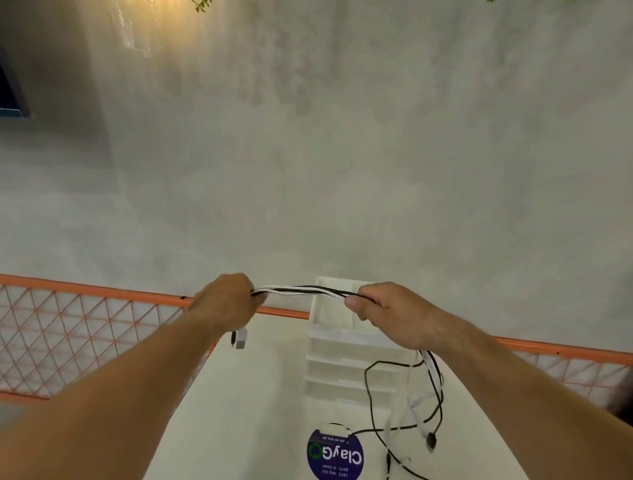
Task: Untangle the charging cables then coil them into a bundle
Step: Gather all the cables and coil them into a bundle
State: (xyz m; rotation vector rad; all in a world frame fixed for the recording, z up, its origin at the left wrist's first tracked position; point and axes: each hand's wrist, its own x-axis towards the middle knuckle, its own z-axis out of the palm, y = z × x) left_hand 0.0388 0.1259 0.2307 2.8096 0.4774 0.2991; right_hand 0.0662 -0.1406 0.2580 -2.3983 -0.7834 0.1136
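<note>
Left hand [224, 301] and right hand [390, 317]: each grip is closed around the black and white charging cables [305, 291], which are drawn taut between them above the tabletop [246, 411]. Below the right hand they hang loose and crossed. Judged step: strands being aligned, untangling unfinished. Next move: free the hanging lengths, then coil.

Setting: shared public interior, likely a canteen, café or co-working area. Evidence: a round blue "ClayGo" clean-as-you-go sticker [335, 455] on the near part of a plain white table [253, 394]; an orange mesh railing [85, 325] along its far edge; a bare grey concrete surface [342, 137] beyond; a white tiered organiser [337, 346]; plant leaves [202, 4] at the far top.
</note>
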